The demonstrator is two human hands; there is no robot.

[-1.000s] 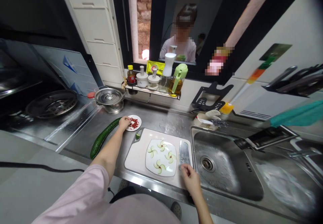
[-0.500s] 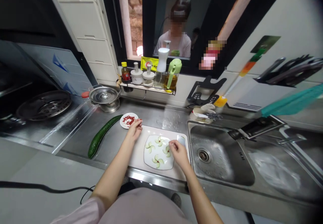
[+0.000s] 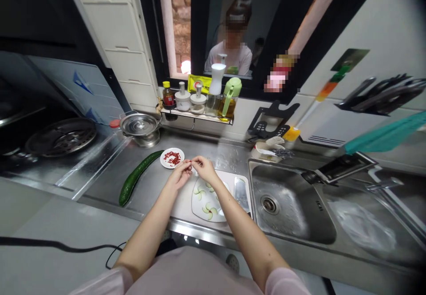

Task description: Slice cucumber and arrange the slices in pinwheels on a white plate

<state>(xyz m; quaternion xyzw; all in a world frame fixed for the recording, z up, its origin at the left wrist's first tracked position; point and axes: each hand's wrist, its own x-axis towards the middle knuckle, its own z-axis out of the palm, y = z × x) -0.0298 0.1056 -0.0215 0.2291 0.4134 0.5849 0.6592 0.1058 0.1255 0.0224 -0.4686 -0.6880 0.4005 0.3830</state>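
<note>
My left hand [image 3: 179, 174] and my right hand [image 3: 204, 169] meet fingertip to fingertip above the back edge of a pale cutting board [image 3: 181, 204]. Both are closed in a pinch, with a tiny red piece [image 3: 191, 162] showing where the fingers join. Just behind my left hand stands a small white dish [image 3: 163, 159] of chopped red bits [image 3: 172, 158]. Under my right forearm, partly hidden, a squarish white plate [image 3: 197, 208] carries pale green slices [image 3: 209, 210] laid as pinwheels with red centres. A broad knife blade [image 3: 240, 189] lies at the board's right side.
A long green cucumber [image 3: 138, 177] lies left of the dish. Behind it sits a steel pot [image 3: 141, 128]. A seasoning rack [image 3: 196, 114] hangs on the wall. The sink [image 3: 289, 206] is to the right, with a knife holder [image 3: 366, 113] above.
My right hand has moved left and back from the plate to meet my left hand's fingertips. Its forearm now covers part of the plate, and the knife blade shows more fully.
</note>
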